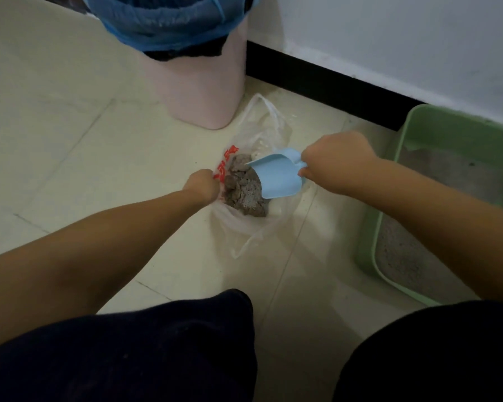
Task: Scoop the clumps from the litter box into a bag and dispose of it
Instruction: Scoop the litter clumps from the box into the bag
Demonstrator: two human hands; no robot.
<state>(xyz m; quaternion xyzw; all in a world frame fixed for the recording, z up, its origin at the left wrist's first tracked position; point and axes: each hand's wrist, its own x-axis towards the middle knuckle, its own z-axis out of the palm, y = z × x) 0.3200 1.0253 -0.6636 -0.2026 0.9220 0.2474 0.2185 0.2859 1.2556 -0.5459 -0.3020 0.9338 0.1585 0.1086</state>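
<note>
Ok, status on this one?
Left hand holds bag open. Right hand tips scoop over clumps inside. Nothing in the way.

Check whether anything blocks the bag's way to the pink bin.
Nothing visible does. The bag, gripped by the left hand, lies on bare floor just before the pink bin.

A pale pink plastic waste bin (204, 82) lined with a blue plastic liner (163, 21) stands on the cream tiled floor (55, 126), close to a white wall (389, 39) with a black skirting board (317, 79). Dark trouser legs (143, 352) fill the foreground.
</note>
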